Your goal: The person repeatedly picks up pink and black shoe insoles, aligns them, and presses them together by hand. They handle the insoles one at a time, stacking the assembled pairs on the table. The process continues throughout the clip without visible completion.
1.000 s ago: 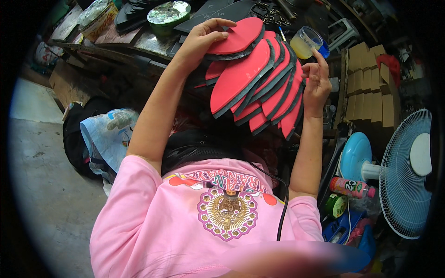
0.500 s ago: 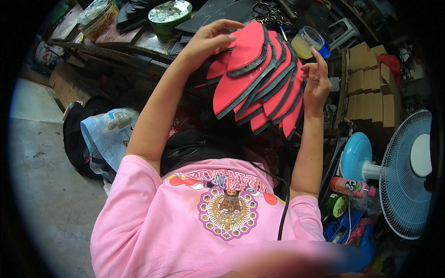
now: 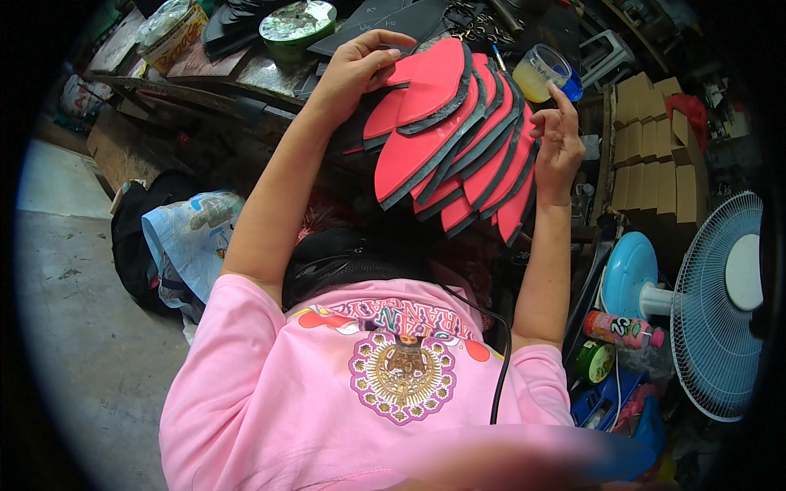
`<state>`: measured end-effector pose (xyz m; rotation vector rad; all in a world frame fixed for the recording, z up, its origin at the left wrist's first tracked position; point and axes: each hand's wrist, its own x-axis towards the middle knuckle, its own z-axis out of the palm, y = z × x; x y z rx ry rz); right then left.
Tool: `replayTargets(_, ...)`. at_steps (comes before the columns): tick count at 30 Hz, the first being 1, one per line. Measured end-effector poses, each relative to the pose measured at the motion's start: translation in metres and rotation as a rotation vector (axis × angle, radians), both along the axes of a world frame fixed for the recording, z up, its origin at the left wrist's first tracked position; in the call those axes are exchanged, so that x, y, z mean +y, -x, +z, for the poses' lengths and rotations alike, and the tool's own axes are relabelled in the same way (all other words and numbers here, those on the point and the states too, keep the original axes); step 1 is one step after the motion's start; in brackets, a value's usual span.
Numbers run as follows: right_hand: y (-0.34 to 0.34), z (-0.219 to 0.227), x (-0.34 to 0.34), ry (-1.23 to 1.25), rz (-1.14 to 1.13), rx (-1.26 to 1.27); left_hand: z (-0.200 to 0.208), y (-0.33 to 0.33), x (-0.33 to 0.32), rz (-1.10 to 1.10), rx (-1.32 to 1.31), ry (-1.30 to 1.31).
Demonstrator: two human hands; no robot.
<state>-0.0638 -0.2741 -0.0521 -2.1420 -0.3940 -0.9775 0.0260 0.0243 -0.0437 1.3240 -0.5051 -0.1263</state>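
Observation:
A fanned stack of red, leaf-shaped foam pieces (image 3: pixel 422 155) with dark grey edges lies overlapped in front of me. They look like cut shoe-sole parts, but the exact kind is unclear. At the stack's upper left is my left hand (image 3: pixel 358 72), its index finger stretched out and thumb apart from it; its lower fingers are partly hidden by a red piece. My right hand (image 3: pixel 560 151) is raised at the right edge of the stack, index finger pointing up and the others loosely bent, with nothing visible in it. What bears the stack underneath is hidden.
Behind the stack, a worktable (image 3: pixel 270 78) carries a green-rimmed tub (image 3: pixel 296 37), dark sheets (image 3: pixel 385 24) and a clear jar of yellowish stuff (image 3: pixel 540 74). To the right are stacked cardboard boxes (image 3: pixel 651 147) and a fan (image 3: pixel 712 303). A bag (image 3: pixel 192 237) is at left.
My left hand has drawn back slightly to the left, its thumb lifting off the top red piece. The stack has shifted a little left; my right hand has hardly moved.

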Motion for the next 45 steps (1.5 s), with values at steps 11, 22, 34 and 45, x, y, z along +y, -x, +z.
replayTargets(11, 0.0, 0.0, 0.0, -0.001, -0.005, -0.002, -0.002, -0.001, 0.0, 0.0, 0.007, 0.014)
replayTargets(22, -0.003, 0.003, 0.003, 0.015, 0.033, -0.105, -0.001, 0.0, 0.001, -0.002, 0.004, -0.008)
replayTargets(34, -0.106, 0.102, -0.06, 0.717, -0.443, 0.616, 0.02, -0.008, -0.001, 0.529, -0.632, -0.404)
replayTargets(45, -0.171, 0.069, -0.086, 1.107, -0.386, 0.886, 0.019, -0.043, -0.002, 0.604, -0.68, -1.307)
